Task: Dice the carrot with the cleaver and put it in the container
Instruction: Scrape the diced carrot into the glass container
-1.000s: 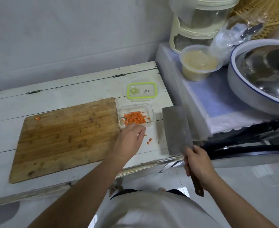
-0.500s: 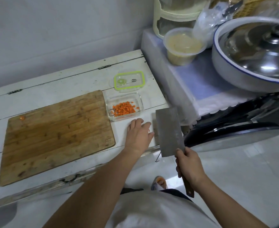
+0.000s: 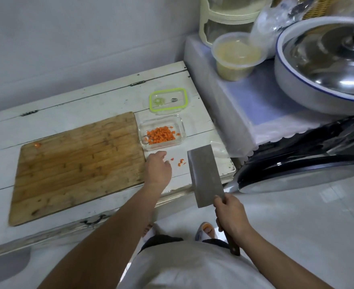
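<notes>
Right hand [image 3: 230, 213]: grip wrapped round the dark wooden handle of the cleaver [image 3: 205, 174], blade held flat and forward over the table's near edge, apparently clear of the surface. Left hand [image 3: 158, 170]: palm down on the white table [image 3: 88, 105], fingers loosely curled toward a few stray carrot bits [image 3: 179, 163] lying just beside the fingertips; whether it already pinches one cannot be told. Diced carrot [image 3: 160, 135]: the bulk sits as a small orange heap inside the clear container [image 3: 181, 127], which stands just beside the right end of the cutting board [image 3: 78, 163]. One orange scrap [image 3: 37, 145] rests near the board's far left corner. Green-rimmed lid [image 3: 167, 100]: lying behind the container, apart from it. Handling, judged: the dice are light, firm and small (likely damp, so prone to stick to skin or skid on paint); best gathered by a fingertip pinch, or swept onto the flat blade and tipped in. The cleaver looks heavy and broad, so it wants a full grasp at the handle. Beyond, on a raised cloth-covered stand: a lidded tub [image 3: 237, 56] and an enamel basin [image 3: 297, 84].
</notes>
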